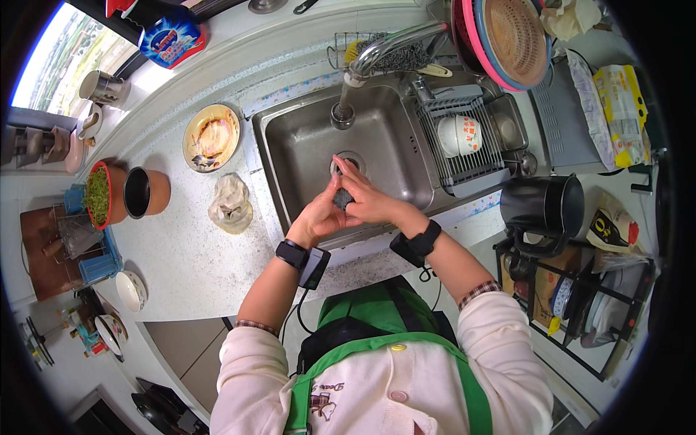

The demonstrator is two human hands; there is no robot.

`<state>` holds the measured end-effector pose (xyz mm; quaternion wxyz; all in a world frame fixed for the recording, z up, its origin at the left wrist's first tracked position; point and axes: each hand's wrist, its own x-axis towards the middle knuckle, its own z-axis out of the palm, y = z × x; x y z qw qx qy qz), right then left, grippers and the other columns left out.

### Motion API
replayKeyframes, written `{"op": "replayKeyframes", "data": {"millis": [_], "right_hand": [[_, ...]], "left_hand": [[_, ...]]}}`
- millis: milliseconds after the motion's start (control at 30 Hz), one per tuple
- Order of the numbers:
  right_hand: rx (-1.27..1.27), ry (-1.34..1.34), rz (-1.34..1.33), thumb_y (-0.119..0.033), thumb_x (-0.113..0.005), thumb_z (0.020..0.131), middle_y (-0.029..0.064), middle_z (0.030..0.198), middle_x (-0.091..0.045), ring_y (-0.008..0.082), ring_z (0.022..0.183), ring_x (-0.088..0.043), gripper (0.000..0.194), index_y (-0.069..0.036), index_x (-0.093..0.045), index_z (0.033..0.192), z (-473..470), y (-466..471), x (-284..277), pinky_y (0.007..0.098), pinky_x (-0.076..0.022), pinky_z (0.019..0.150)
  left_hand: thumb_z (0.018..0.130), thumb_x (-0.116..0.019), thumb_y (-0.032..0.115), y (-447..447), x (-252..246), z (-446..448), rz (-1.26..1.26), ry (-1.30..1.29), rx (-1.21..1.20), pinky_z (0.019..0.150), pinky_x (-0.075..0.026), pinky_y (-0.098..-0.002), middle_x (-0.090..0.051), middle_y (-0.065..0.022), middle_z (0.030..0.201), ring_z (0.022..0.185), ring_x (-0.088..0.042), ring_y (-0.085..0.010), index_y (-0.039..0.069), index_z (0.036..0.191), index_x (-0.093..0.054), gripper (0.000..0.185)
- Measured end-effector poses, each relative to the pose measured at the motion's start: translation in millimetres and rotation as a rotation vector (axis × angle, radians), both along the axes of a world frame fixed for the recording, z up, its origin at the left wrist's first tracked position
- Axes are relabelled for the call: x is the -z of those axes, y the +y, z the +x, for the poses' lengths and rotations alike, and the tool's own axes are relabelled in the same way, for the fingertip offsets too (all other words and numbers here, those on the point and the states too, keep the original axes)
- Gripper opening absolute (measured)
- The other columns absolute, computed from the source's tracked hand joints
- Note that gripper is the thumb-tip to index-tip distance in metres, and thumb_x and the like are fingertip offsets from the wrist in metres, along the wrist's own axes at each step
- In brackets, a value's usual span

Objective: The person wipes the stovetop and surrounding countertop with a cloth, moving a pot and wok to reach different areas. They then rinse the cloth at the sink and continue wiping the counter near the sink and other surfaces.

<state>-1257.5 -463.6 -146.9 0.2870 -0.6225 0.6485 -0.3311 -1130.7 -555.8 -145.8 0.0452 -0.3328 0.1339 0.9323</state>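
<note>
Over the front of the stainless steel sink (380, 136), my left hand (321, 213) and my right hand (370, 197) meet, fingertips touching. Between the palms shows a dark grey scouring pad (343, 199), apparently steel wool, mostly covered by my fingers. The drain (356, 162) lies just beyond my fingertips. Above it hangs the chrome faucet (343, 111), with no water visible from its spout. Left of the sink, a crumpled pale cloth (231, 202) rests on the counter, and behind it sits a plate with brown stains (212, 138).
White bowls (459, 136) sit on a grey draining rack (462, 176) over the sink's right side. A black jug (535, 209) stands at the right. To the left are a brown pot (155, 192), a planter of sprouts (111, 196) and a bowl (130, 291) near the counter edge.
</note>
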Motion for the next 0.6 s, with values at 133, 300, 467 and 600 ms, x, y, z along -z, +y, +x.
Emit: {"op": "replayKeyframes", "data": {"millis": [133, 300, 467, 600], "right_hand": [[0.041, -0.483, 0.091, -0.019, -0.061, 0.076, 0.0121, 0.144, -0.023, 0.0286, 0.137, -0.017, 0.066, -0.008, -0.032, 0.134, -9, 6, -8, 0.0371, -0.0204, 0.109], [0.668, -1.494, 0.106, -0.048, -0.061, 0.082, 0.0145, 0.143, -0.028, 0.0258, 0.132, -0.029, 0.078, -0.019, -0.021, 0.143, -24, 4, -11, 0.0382, -0.0300, 0.104], [0.050, -1.659, -0.155, -0.041, -0.075, 0.073, 0.0095, 0.107, -0.051, 0.0219, 0.090, -0.055, 0.074, -0.015, -0.037, 0.131, -25, -10, -31, 0.0321, -0.0446, 0.085], [0.073, -1.370, -0.027, -0.009, -0.075, 0.071, 0.0030, 0.092, -0.050, 0.0108, 0.085, -0.050, 0.032, -0.011, -0.047, 0.087, -36, -24, -46, 0.0260, -0.0450, 0.074]], "left_hand": [[0.086, -0.063, 0.019, -4, 7, 3, -0.033, 0.096, 0.001, 0.082, -0.052, -0.0409, -0.053, -0.0145, 0.112, 0.097, -0.058, -0.0282, 0.000, 0.116, -0.048, 0.039], [0.084, -0.053, 0.004, 1, -8, -14, 0.365, 0.174, -0.225, 0.081, -0.053, -0.0375, -0.056, -0.0162, 0.101, 0.084, -0.059, -0.0247, -0.006, 0.112, -0.047, 0.031], [0.082, -0.051, 0.010, 14, -46, -21, 0.505, 0.306, -0.335, 0.077, -0.055, -0.0363, -0.052, -0.0200, 0.113, 0.096, -0.056, -0.0348, -0.004, 0.120, -0.044, 0.041], [0.080, -0.057, -0.001, -3, -59, -15, 0.329, 0.294, -0.055, 0.057, -0.050, -0.0212, -0.052, -0.0164, 0.107, 0.083, -0.054, -0.0215, -0.001, 0.115, -0.047, 0.036]]}}
